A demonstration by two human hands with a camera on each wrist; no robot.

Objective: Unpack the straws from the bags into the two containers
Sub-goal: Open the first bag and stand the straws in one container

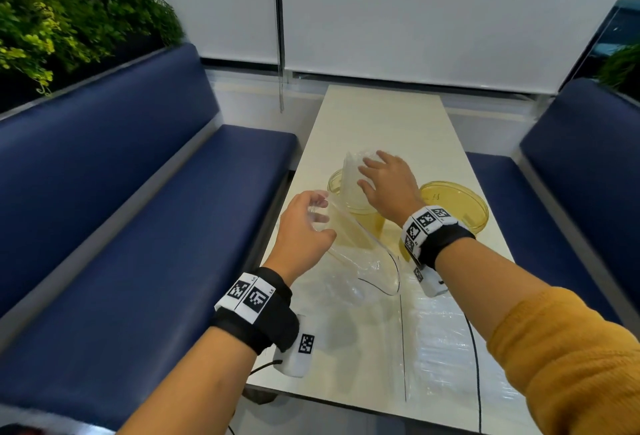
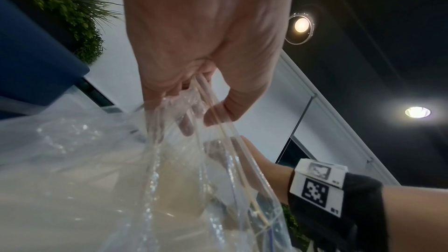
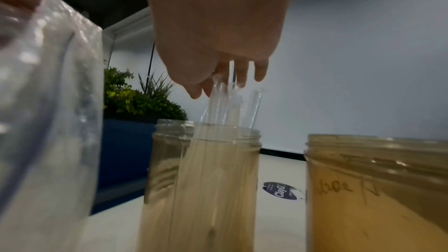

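Two yellow-tinted clear jars stand on the table. Clear straws [image 1: 351, 174] [image 3: 230, 106] stand in the left jar [image 1: 363, 218] [image 3: 201, 179], sticking out above its rim. My right hand [image 1: 370, 174] [image 3: 225, 85] hovers over them with fingers spread, the tips touching the straw tops. The right jar [image 1: 453, 206] [image 3: 375, 189] stands apart and looks empty. My left hand [image 1: 311, 219] [image 2: 198, 122] pinches the open mouth of a clear plastic bag [image 1: 360, 247] [image 2: 121, 179] [image 3: 43, 102], held up left of the jars. A few thin straws show in it.
A second clear bag [image 1: 436, 341] lies flat on the near part of the cream table [image 1: 381, 115]. Blue benches [image 1: 138, 226] flank the table on both sides. Plants [image 1: 69, 18] stand behind the left bench. A round sticker [image 3: 278, 192] lies between the jars.
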